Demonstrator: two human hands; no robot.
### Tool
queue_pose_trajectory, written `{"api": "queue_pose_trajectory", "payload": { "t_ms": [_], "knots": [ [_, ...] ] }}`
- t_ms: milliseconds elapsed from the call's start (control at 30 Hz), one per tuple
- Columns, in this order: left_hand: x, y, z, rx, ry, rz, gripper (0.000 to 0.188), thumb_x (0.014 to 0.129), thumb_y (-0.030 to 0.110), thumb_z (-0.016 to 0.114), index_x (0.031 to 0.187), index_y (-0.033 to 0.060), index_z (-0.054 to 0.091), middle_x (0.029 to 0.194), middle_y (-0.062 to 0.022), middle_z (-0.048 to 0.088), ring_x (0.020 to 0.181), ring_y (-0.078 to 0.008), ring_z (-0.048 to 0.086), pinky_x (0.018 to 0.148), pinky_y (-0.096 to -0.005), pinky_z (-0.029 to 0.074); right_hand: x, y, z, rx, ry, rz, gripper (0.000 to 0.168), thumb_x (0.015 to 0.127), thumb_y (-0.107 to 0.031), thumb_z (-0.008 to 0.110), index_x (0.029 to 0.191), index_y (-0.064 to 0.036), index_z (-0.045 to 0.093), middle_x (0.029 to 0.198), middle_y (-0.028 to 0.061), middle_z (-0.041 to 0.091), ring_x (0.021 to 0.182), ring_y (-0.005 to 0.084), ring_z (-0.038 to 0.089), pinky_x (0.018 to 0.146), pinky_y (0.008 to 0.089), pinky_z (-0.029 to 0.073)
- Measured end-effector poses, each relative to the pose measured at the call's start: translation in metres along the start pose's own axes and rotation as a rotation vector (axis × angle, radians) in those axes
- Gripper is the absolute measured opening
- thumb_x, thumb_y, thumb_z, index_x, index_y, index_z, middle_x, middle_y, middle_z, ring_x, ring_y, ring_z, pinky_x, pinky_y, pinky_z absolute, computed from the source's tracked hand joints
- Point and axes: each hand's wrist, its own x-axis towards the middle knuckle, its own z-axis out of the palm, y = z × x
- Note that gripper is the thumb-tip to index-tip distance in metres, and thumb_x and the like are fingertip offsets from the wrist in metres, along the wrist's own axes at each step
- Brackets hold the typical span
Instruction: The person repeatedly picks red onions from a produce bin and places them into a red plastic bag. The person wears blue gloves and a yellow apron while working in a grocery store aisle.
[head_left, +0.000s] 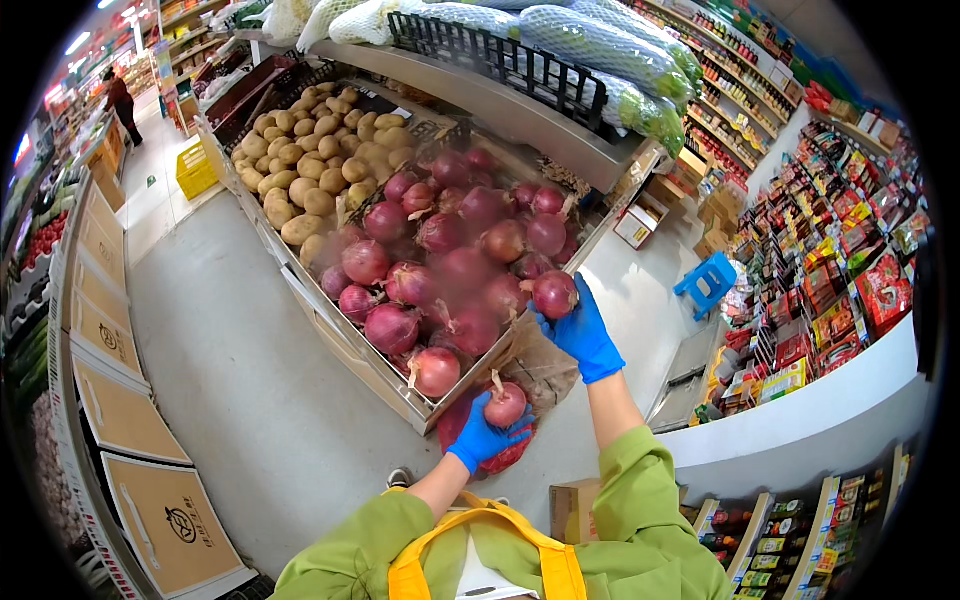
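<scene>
My left hand (480, 442), in a blue glove, holds a red onion (505, 405) with a dry stem just outside the near corner of the produce bin (427, 409). Another red onion (555, 294) rests in my right hand (589, 330), also gloved in blue, at the bin's right edge. Many loose red onions (410, 283) fill the near part of the bin. Beneath my left hand, a red mesh sack (506, 456) lies low by the bin's corner, partly hidden. A blurred haze covers some of the onions in the middle.
Potatoes (307, 157) fill the bin's far left. Above stands a metal shelf (510, 90) with a black rack (495, 56) and net-wrapped vegetables (600, 45). A blue stool (706, 285), cardboard box (574, 510) and yellow crate (195, 166) stand on the floor. A person (120, 105) is far left.
</scene>
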Motion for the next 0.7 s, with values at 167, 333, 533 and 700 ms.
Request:
{"api": "queue_pose_trajectory", "payload": {
  "t_ms": [167, 333, 533, 700],
  "knots": [
    [-0.010, -0.016, 0.033, 0.526, -0.037, 0.207, 0.034, 0.084, 0.024, 0.038, 0.114, 0.0088, 0.037, 0.112, -0.0130, 0.043, 0.106, -0.0256, 0.042, 0.088, -0.0415, 0.036, 0.017, -0.010, -0.004, 0.022, -0.019, 0.010, 0.050, 0.079, -0.046, 0.048, 0.114, -0.011, 0.044, 0.106, 0.0118, 0.053, 0.093, 0.0252, 0.054, 0.068, 0.0309, 0.049],
    [0.001, 0.003, -0.001, 0.398, -0.206, 0.166, 0.028, 0.080, 0.027, 0.045, 0.103, 0.0112, 0.044, 0.095, -0.0083, 0.048, 0.091, -0.0245, 0.047, 0.081, -0.0387, 0.040, 0.036, -0.006, 0.024, 0.020, -0.051, 0.092, 0.051, 0.077, -0.033, 0.056, 0.119, -0.010, 0.039, 0.113, 0.0106, 0.048, 0.095, 0.0247, 0.052, 0.075, 0.0336, 0.048],
    [0.002, 0.018, -0.027, 0.427, -0.093, 0.131, 0.058, 0.073, 0.042, 0.054, 0.120, 0.0115, 0.038, 0.115, -0.0128, 0.046, 0.105, -0.0307, 0.045, 0.091, -0.0440, 0.035, 0.054, -0.001, 0.102, -0.821, -0.277, -0.487, 0.087, 0.059, -0.007, 0.072, 0.130, -0.007, 0.022, 0.128, 0.0110, 0.033, 0.118, 0.0210, 0.032, 0.098, 0.0328, 0.027],
    [-0.019, 0.000, 0.014, 0.302, 0.052, 0.080, 0.054, 0.075, 0.034, 0.058, 0.119, 0.0086, 0.039, 0.113, -0.0127, 0.047, 0.102, -0.0277, 0.047, 0.089, -0.0404, 0.039, 0.071, -0.006, 0.122, -1.110, -0.300, -0.641, 0.087, 0.063, -0.010, 0.071, 0.131, -0.005, 0.018, 0.131, 0.0114, 0.027, 0.119, 0.0238, 0.030, 0.097, 0.0338, 0.027]
  ]
}}
